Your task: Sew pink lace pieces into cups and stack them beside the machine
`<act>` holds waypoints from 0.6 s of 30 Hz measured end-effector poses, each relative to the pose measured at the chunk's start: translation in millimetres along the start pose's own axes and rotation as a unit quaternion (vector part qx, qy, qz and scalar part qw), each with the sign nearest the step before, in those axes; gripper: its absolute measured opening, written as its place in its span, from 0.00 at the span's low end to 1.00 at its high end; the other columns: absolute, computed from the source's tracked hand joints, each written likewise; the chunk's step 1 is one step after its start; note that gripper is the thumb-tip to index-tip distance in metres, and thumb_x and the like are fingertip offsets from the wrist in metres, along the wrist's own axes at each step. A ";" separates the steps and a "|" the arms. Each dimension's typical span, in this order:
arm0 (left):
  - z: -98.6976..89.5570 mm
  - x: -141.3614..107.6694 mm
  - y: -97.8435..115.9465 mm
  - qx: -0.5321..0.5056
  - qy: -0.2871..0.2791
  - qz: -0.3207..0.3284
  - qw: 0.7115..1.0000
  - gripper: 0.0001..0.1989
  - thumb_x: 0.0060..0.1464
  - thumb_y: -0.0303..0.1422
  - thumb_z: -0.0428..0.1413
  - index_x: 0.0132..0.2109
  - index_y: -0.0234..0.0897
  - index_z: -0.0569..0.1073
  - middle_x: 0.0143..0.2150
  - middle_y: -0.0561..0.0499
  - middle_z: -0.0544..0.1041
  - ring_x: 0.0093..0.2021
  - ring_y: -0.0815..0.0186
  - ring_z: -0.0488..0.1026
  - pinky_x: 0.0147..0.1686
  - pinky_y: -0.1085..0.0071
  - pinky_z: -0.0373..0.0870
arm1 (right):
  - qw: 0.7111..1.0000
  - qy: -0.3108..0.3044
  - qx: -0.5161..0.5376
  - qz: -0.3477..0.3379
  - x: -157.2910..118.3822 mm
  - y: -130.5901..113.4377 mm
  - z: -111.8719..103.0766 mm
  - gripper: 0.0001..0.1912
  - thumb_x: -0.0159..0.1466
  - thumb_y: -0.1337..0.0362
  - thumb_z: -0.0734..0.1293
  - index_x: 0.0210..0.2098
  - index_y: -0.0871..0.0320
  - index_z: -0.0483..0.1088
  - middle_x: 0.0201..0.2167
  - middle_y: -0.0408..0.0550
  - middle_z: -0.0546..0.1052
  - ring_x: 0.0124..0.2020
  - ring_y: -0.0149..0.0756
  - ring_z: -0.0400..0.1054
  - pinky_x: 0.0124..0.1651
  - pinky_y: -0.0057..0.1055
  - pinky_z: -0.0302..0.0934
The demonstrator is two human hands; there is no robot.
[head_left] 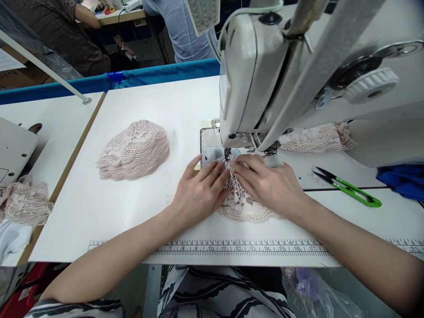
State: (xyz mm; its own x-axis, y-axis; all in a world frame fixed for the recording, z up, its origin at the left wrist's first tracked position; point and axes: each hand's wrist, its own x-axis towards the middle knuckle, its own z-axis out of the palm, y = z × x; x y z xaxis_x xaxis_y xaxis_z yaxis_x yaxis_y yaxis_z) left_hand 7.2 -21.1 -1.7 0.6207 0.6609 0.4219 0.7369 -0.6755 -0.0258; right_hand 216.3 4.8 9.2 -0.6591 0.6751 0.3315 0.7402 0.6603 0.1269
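A cream lace piece lies under the needle area of a white sewing machine, its scalloped edge toward me. My left hand presses on the lace from the left, fingers spread and lying nearly flat. From the right, my right hand rests on the same lace, its fingers stretched toward the presser foot. The fingertips of both hands are close to the foot, where the lace is gathered in folds.
A stack of lace pieces sits left on the white table. Green thread snips lie right, near blue cloth. More lace lies behind the machine head. A printed ruler runs along the front edge. Two people are beyond.
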 end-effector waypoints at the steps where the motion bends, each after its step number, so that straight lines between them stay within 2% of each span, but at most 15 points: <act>1: 0.0 -0.2 -0.2 -0.003 -0.001 0.000 1.000 0.16 0.67 0.36 0.52 0.57 0.33 0.74 0.57 0.41 0.77 0.58 0.56 0.75 0.64 0.48 0.61 | 1.000 -0.004 -0.003 0.001 -0.3 -0.1 0.4 0.16 0.72 0.66 0.58 0.50 0.61 0.75 0.35 0.51 0.81 0.27 0.35 0.68 0.32 0.35 0.53; 6: 0.3 -0.8 -0.2 -0.003 -0.001 0.004 1.000 0.17 0.66 0.35 0.54 0.58 0.33 0.73 0.58 0.41 0.77 0.59 0.55 0.74 0.65 0.47 0.60 | 1.000 -0.004 0.007 -0.007 -2.6 2.2 1.9 0.17 0.72 0.65 0.58 0.53 0.62 0.75 0.36 0.52 0.81 0.33 0.38 0.70 0.35 0.35 0.55; 9: -4.4 1.0 -0.4 0.008 0.003 0.010 1.000 0.16 0.66 0.34 0.53 0.57 0.34 0.73 0.57 0.42 0.78 0.58 0.55 0.74 0.63 0.49 0.61 | 0.998 -0.011 0.057 -0.001 -3.4 7.4 -7.2 0.15 0.72 0.64 0.59 0.48 0.61 0.76 0.36 0.52 0.80 0.35 0.39 0.70 0.39 0.36 0.56; 11: -12.2 3.2 -1.2 0.009 0.014 0.027 1.000 0.13 0.65 0.33 0.55 0.54 0.35 0.75 0.55 0.45 0.79 0.53 0.57 0.76 0.56 0.54 0.66 | 0.990 -0.055 0.130 0.013 -4.0 11.6 -18.3 0.12 0.70 0.61 0.63 0.42 0.59 0.77 0.36 0.50 0.79 0.33 0.37 0.69 0.38 0.35 0.57; 13: -22.8 5.3 -2.3 -0.027 -0.001 0.069 0.997 0.09 0.64 0.35 0.56 0.48 0.36 0.76 0.50 0.48 0.81 0.45 0.60 0.77 0.44 0.61 0.69 | 0.967 -0.132 0.217 0.011 -5.2 15.1 -30.0 0.08 0.65 0.58 0.68 0.37 0.56 0.75 0.37 0.46 0.78 0.30 0.34 0.68 0.33 0.33 0.55; 16: -37.0 5.5 -1.9 -0.085 -0.087 0.141 0.983 0.13 0.63 0.43 0.57 0.40 0.37 0.76 0.44 0.49 0.81 0.36 0.63 0.75 0.34 0.64 0.67 | 0.927 -0.234 0.293 -0.013 -7.8 17.5 -41.5 0.04 0.62 0.62 0.71 0.33 0.54 0.72 0.35 0.41 0.75 0.28 0.32 0.66 0.27 0.30 0.49; 18: -41.4 2.6 0.6 -0.067 -0.117 0.163 0.977 0.12 0.64 0.40 0.56 0.38 0.36 0.75 0.42 0.49 0.79 0.34 0.64 0.74 0.32 0.65 0.66 | 0.917 -0.254 0.308 -0.015 -8.9 17.9 -44.5 0.06 0.64 0.67 0.68 0.30 0.54 0.70 0.34 0.40 0.75 0.28 0.31 0.65 0.26 0.29 0.48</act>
State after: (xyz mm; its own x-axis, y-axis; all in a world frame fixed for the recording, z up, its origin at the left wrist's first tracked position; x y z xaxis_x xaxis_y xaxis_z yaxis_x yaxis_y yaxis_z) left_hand -1.9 -33.3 36.9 0.8725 0.4494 0.1918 0.4577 -0.8891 0.0015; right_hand 241.3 -4.0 50.2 -0.7703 0.6169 -0.1617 0.6085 0.6351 -0.4757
